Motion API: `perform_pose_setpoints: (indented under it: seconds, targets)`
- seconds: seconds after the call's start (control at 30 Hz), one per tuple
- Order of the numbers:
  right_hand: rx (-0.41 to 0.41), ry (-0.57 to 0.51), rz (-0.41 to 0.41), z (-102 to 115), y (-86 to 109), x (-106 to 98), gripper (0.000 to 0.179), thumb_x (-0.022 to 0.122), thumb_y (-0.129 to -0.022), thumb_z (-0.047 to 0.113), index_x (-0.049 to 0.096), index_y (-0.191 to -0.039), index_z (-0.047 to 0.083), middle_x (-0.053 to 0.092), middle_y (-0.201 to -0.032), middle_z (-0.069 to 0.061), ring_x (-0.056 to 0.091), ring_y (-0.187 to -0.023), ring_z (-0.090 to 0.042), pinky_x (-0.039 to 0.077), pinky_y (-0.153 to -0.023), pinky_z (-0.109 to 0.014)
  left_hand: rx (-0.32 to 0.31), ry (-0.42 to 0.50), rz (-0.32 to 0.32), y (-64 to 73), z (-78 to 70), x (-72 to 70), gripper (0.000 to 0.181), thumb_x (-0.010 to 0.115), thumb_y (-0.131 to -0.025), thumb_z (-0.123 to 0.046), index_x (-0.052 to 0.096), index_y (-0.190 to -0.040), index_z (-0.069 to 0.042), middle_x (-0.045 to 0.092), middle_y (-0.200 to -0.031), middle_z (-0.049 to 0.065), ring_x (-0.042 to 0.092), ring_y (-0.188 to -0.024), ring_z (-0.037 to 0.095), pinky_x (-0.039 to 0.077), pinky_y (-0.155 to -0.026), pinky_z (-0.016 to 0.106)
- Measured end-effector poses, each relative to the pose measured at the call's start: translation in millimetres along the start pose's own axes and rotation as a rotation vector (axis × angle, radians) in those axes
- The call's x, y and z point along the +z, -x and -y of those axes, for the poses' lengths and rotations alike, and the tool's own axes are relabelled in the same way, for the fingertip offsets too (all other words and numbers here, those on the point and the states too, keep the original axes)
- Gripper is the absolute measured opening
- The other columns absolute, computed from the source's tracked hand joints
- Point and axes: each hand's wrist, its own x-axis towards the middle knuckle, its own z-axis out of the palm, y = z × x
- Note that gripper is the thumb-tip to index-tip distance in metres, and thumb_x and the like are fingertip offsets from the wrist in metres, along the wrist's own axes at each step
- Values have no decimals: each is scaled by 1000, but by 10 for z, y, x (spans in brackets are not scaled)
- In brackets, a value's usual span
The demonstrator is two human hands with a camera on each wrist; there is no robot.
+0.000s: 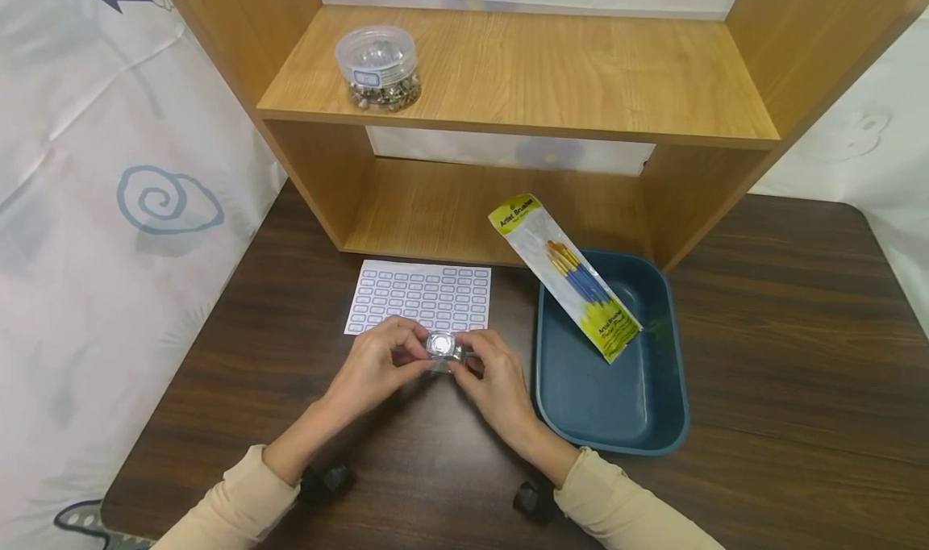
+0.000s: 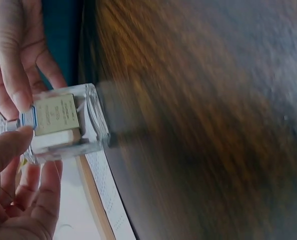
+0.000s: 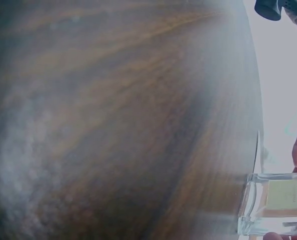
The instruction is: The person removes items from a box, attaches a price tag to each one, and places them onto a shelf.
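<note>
A clear glass bottle, resembling a perfume bottle (image 1: pixel 440 345), is between my two hands above the table. In the left wrist view it lies sideways, with a pale printed label (image 2: pixel 58 114) and a small blue-edged sticker (image 2: pixel 28 118) near its neck. My left hand (image 1: pixel 373 364) grips it from the left, its thumb against the sticker. From the other side my right hand (image 1: pixel 502 385) pinches it, a fingertip also touching the sticker. The right wrist view shows only part of the bottle (image 3: pixel 276 205). A white sheet of blue-framed stickers (image 1: pixel 421 292) lies just beyond the hands.
Right of my hands stands a blue tray (image 1: pixel 610 421), with a packet of artist brushes (image 1: pixel 566 276) leaning across it. Behind rises a wooden shelf (image 1: pixel 551 74) holding a clear round tub of small metallic pieces (image 1: pixel 381 70). Dark straps or devices sit by both wrists.
</note>
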Motion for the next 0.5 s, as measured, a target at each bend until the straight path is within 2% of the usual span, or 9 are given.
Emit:
perform_pose_setpoints:
  seconds: [0.33,0.5]
  targets:
    - [-4,-4,-2,5,3,1,28,74,-77,1,65,-104,1,59,-103,-11,62,-96,-21,55,-78,-26,-35,57,73,-23,53,-68,19,80,-70,0,64,-73,-11,66,-97,5,64,-89,17,54,-70,17]
    - [-1,-16,-11,7,5,5,26,74,-77,2,65,-102,1,60,-104,-11,62,-95,-22,55,-78,-26,-83,145,134,-63,94,-198,19,77,-72,4,63,-80,-6,66,-100,9,65,-89,20,54,-73,20]
